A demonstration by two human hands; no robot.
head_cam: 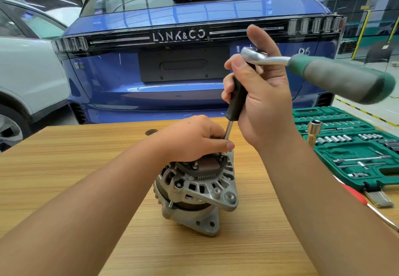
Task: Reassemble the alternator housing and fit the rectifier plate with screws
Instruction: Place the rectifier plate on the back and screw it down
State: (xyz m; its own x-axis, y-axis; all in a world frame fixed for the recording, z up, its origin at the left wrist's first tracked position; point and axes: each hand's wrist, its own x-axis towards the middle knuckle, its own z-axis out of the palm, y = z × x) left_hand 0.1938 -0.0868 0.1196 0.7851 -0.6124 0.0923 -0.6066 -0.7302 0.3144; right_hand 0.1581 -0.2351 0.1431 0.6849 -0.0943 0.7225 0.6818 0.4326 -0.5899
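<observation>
On the wooden table [64,167], seen from the head camera, the alternator [197,191] stands upright with the dark rectifier plate [207,165] on top. The left hand [192,139] curls over the plate, fingers pinching the driver shaft [228,130] near a screw [221,154]. The right hand [257,94] grips the black extension handle [237,98] under the ratchet [302,66]. This looks like screw tightening; next, keep the tool square and turn.

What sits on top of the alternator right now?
A dark rectifier plate with studs sits on the alternator. The left hand rests over its far side, hiding that part and the driver tip.
</observation>
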